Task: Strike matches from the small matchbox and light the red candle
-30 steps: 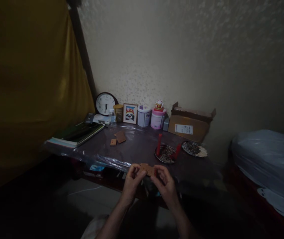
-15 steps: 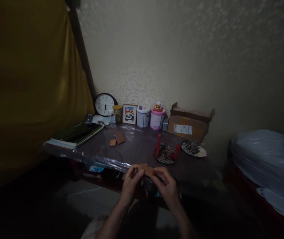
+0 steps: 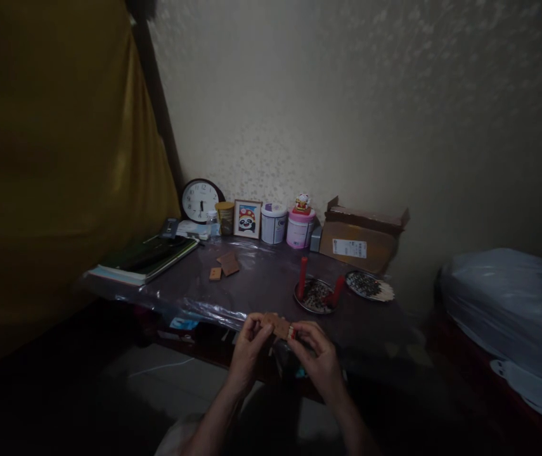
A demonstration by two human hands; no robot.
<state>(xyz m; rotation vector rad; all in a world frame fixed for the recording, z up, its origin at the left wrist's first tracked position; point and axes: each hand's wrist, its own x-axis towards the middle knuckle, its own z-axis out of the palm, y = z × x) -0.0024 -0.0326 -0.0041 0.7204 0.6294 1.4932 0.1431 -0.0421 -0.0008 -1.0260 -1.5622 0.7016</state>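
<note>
A small brown matchbox is held between both hands just in front of the table's front edge. My left hand pinches its left end between thumb and fingers. My right hand is closed at the right end, where red and pale bits like match tips show beside the fingertips. Beyond the hands on the table, two upright red candles stand in a round metal plate strewn with dark and light bits. Several similar brown boxes lie farther left, next to a smaller tan one.
A second plate holds pale sticks at the right. Along the wall stand a clock, a framed panda picture, two tins and a cardboard box. Books lie at the left; a yellow curtain hangs there.
The matchbox has turned slightly in my hands, and pale bits now show beside the red at its right end. Both hands stay in nearly the same place.
</note>
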